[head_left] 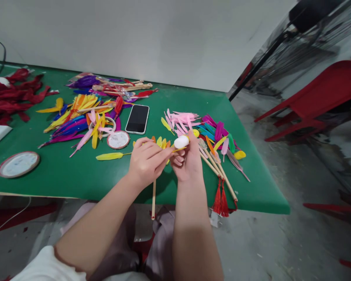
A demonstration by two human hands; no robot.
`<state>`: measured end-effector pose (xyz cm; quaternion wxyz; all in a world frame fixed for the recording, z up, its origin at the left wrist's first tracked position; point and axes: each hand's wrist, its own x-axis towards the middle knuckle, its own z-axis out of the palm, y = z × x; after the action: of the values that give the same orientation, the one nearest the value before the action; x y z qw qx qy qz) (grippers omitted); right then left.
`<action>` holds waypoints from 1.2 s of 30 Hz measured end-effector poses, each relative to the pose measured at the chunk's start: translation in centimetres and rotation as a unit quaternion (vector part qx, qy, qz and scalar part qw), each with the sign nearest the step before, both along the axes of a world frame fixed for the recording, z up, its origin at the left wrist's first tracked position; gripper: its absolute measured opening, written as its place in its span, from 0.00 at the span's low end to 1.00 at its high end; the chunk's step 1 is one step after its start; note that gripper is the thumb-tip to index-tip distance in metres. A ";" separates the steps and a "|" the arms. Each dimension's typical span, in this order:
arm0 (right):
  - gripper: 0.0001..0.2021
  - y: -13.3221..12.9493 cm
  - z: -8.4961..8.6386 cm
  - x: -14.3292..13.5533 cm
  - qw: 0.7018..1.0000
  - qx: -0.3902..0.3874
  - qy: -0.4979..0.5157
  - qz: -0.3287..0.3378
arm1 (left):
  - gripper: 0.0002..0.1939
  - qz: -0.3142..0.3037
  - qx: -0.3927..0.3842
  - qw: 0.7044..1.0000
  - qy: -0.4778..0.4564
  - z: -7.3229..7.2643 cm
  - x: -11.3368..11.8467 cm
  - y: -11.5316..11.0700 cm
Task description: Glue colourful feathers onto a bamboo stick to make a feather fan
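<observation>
My right hand (pixel 188 160) is closed around a small white egg-shaped piece (pixel 181 141), its thumb pointing up beside it. My left hand (pixel 148 162) reaches across to it, its fingertips pinched on a thin yellow feather (pixel 179 149) that touches or lies just below the white piece. Beneath my hands are yellow and orange feathers (pixel 163 143), partly hidden. A wooden stick (pixel 154 199) sticks out below my left hand past the table's front edge; its upper end is hidden. To the left of that hand lies a yellow-green feather (pixel 109 156).
On the green table (pixel 84 168) lie pink feathers (pixel 181 119), sticks with red tassels (pixel 220 199), a phone (pixel 137 119), round lids (pixel 118 139), a mixed feather pile (pixel 73 121) and dark red cloth strips (pixel 14 93). A grey wall (pixel 119 39) stands behind; a red chair (pixel 318 93) is at right.
</observation>
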<state>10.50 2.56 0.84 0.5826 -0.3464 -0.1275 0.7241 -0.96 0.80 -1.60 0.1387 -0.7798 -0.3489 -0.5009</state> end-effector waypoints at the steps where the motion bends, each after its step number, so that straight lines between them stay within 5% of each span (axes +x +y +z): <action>1: 0.21 0.0 0.0 0.0 1.000 0.001 0.001 -0.002 | 0.06 0.003 -0.002 1.000 -0.004 0.0 0.0 -0.1; 7: 0.23 -0.1 0.1 -0.1 1.000 0.019 0.002 0.012 | 0.06 0.030 -0.026 0.997 -0.066 -0.1 -0.2 0.1; 13: 0.22 0.1 0.0 0.0 1.000 -0.005 -0.009 -0.006 | 0.05 -0.021 -0.030 0.999 -0.024 0.1 0.1 0.0; 16: 0.20 0.0 0.0 0.2 0.999 0.028 0.024 -0.002 | 0.05 -0.017 -0.055 0.994 -0.097 0.2 0.4 -0.3; 23: 0.11 -0.7 0.7 0.2 0.989 0.087 0.109 0.056 | 0.09 0.023 -0.240 0.927 -0.287 0.3 0.8 -0.9; 28: 0.18 -0.6 0.6 0.2 0.989 0.104 0.084 0.069 | 0.10 0.020 -0.281 0.900 -0.332 0.6 0.6 -0.8; 36: 0.15 -0.5 0.6 -0.5 0.992 0.069 0.103 0.021 | 0.10 -0.033 -0.333 0.854 -0.398 0.9 0.7 -0.8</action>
<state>9.96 2.08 1.43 0.6001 -0.2257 -0.1237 0.7574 -0.28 -0.01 -0.74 -0.2964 -0.5241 -0.4942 -0.6271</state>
